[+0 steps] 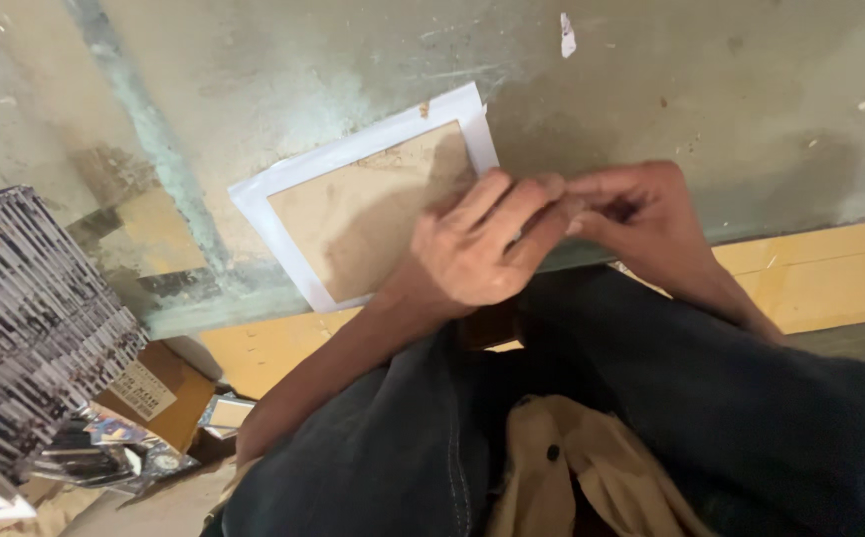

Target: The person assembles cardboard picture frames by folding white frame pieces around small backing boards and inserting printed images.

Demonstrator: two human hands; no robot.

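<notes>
We pinch the lower right corner of the white-bordered brown cardboard frame (358,214) with left hand (482,244) and right hand (641,219) on the worn green table (651,89); tugging could tear its border.

One white-bordered brown frame (358,214), two hands (562,234), one cardboard box (154,393).

White-bordered frame (353,214) with tan-brown cardboard centre. Worktable top (711,109) pale grey-green, blotchy, with white flecks; its front edge (830,273) yellow-ochre. Trousers (671,398) dark blue denim, lighter stitching. Shirt (572,467) beige (one dark button). Stack of cards (25,318) at left striped black, white and grey. Small box (154,393) brown cardboard with white label.
</notes>
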